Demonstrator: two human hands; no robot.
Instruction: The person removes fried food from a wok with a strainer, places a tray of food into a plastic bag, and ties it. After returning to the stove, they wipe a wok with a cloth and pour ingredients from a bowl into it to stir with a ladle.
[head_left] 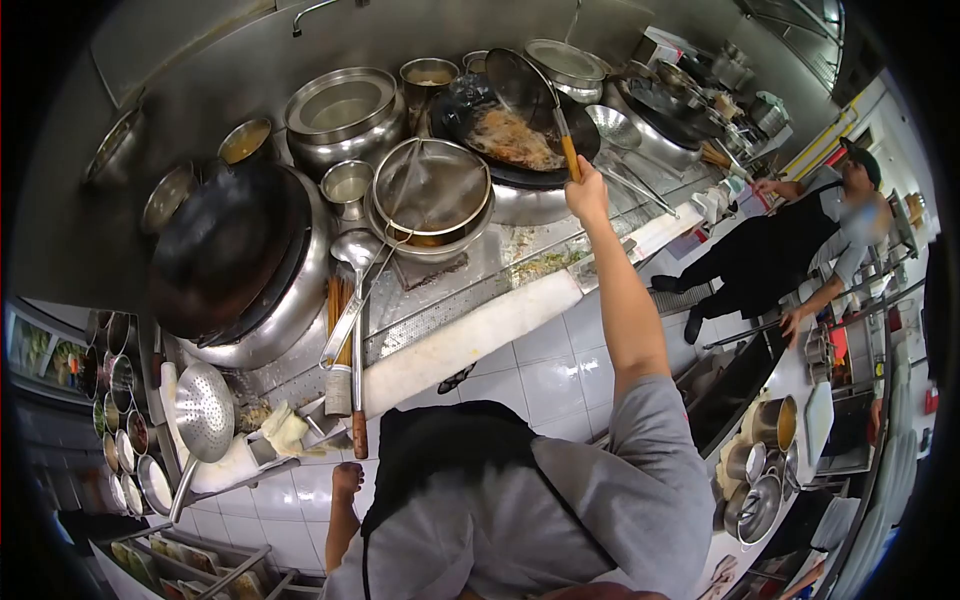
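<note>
My right hand [588, 190] is closed round the wooden handle of a dark strainer [520, 88]. The strainer's bowl is over the black wok [460, 118], where browned food [512, 138] lies in bubbling liquid. Low on the left, my left hand [347, 480] hangs beside my apron with its fingers curled; I cannot make out anything in it. Near it are the wooden handle ends of tools [359, 430]. A mesh sieve [432, 187] rests on a metal pot, with a steel ladle [357, 248] to its left.
A large black wok [230, 255] stands at the left. A perforated skimmer [204, 412] and a crumpled cloth [286, 430] lie at the front left edge. Another person [790, 235] in a dark apron stands at the right, beside a counter with pots [774, 422].
</note>
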